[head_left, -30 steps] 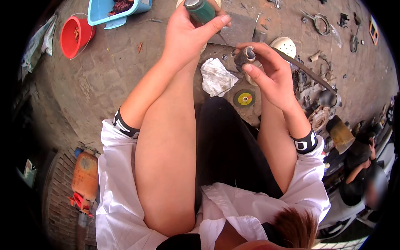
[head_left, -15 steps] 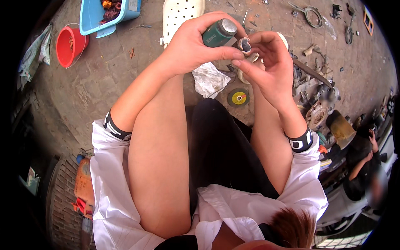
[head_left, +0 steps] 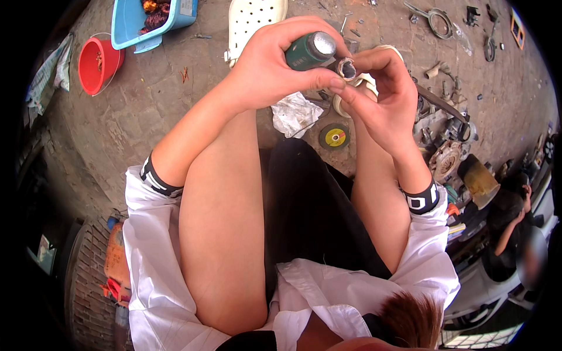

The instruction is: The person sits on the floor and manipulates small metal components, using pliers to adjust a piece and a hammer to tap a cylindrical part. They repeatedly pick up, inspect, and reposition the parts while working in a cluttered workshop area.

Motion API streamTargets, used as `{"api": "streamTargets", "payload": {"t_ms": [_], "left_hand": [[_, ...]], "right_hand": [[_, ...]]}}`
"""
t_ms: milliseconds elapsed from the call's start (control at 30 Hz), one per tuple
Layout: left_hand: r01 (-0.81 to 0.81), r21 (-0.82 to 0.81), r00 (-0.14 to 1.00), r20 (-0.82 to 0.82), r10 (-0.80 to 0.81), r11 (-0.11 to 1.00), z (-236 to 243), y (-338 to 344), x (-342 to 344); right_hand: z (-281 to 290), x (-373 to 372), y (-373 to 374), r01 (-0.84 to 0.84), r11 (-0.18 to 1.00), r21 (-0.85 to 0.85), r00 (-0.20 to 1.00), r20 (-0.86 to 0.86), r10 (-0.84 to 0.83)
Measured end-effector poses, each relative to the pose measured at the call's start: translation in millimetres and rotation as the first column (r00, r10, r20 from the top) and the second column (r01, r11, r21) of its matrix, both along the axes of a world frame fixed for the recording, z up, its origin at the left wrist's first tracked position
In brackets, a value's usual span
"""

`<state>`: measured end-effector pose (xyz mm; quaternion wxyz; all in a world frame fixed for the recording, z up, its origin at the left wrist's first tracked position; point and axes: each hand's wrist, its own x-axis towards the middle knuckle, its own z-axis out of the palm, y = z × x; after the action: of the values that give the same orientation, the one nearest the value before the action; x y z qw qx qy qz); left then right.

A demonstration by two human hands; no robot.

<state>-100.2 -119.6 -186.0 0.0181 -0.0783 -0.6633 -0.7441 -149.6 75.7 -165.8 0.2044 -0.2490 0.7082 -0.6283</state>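
My left hand [head_left: 260, 67] is closed around a dark green cylinder [head_left: 304, 54] with a rounded silver end, tilted toward me. Right beside that cylinder, a short hollow metal piece [head_left: 346, 69] with a rough, pale rim and dark inside sits between both hands. The fingers and thumb of my right hand [head_left: 391, 96] pinch this piece from the right. My left thumb tip meets it from below, close to the right thumb. The far side of the piece is hidden by my fingers.
A blue basin [head_left: 155, 36] and red bucket [head_left: 99, 64] stand far left. Beneath my hands lie a crumpled white sheet [head_left: 295, 114] and yellow-black grinding disc [head_left: 335, 137]. Metal parts [head_left: 448, 158] litter the right, where another person [head_left: 503, 234] works. A cream clog [head_left: 252, 20] is ahead.
The green cylinder has tipped slightly, dropping its silver end and shifting it right. The hollow piece has moved slightly down and right, with its opening turned more toward me. Both hands keep their hold.
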Motion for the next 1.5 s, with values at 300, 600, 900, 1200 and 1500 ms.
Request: {"api": "streamTargets", "payload": {"t_ms": [300,600,900,1200,1500], "left_hand": [[-0.068,0.174,0.972,0.236,0.025,0.982,10,1,3],[-0.182,-0.021,0.98,0.076,0.183,0.983,3,1,1],[-0.627,0.328,0.727,-0.081,0.682,0.707,39,-37,-19],[-0.574,0.284,0.785,-0.074,0.615,0.768,21,-54,-12],[-0.555,0.235,0.821,-0.001,0.572,0.798,10,-60,-9]], "right_hand": [[12,-6,-12,0.155,0.976,0.154,0.959,-0.262,-0.111],[0,-6,-18,0.123,0.98,0.154,0.962,-0.26,-0.08],[-122,-24,-64,0.06,0.935,0.35,0.979,-0.201,0.013],[-167,-8,-89,0.037,0.913,0.406,0.962,-0.263,0.078],[-157,-14,-90,0.04,0.888,0.458,0.969,-0.233,0.077]]}}
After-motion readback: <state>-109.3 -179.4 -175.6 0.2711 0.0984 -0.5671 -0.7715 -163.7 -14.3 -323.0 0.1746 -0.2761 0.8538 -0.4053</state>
